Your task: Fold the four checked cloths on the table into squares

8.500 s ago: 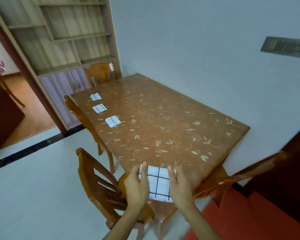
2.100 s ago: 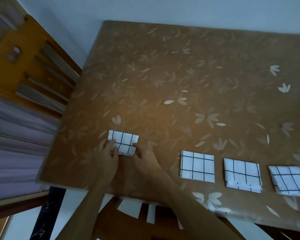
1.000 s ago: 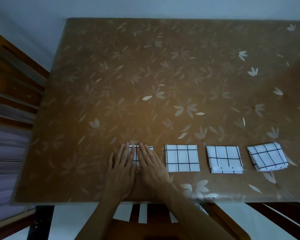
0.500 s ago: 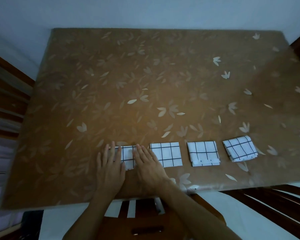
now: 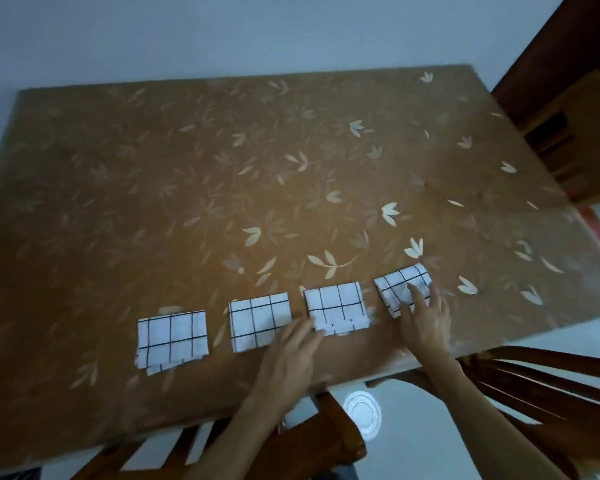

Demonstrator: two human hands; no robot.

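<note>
Four white cloths with black checks lie folded in a row along the near edge of the brown leaf-patterned table (image 5: 291,168). From the left they are the first cloth (image 5: 171,336), the second cloth (image 5: 257,320), the third cloth (image 5: 336,308) and the fourth cloth (image 5: 397,285), which sits turned at an angle. My left hand (image 5: 291,351) lies flat with its fingertips between the second and third cloths. My right hand (image 5: 426,318) rests with spread fingers on the near corner of the fourth cloth.
A wooden chair back (image 5: 326,441) stands right below me at the table's near edge. Another wooden chair (image 5: 534,379) is at the lower right, and dark wooden furniture (image 5: 565,98) stands past the table's right end. A pale wall runs behind the table.
Both hands have left the leftmost cloth and moved right along the row. The left hand now sits by the second and third cloths, the right hand on the fourth. The view has shifted right.
</note>
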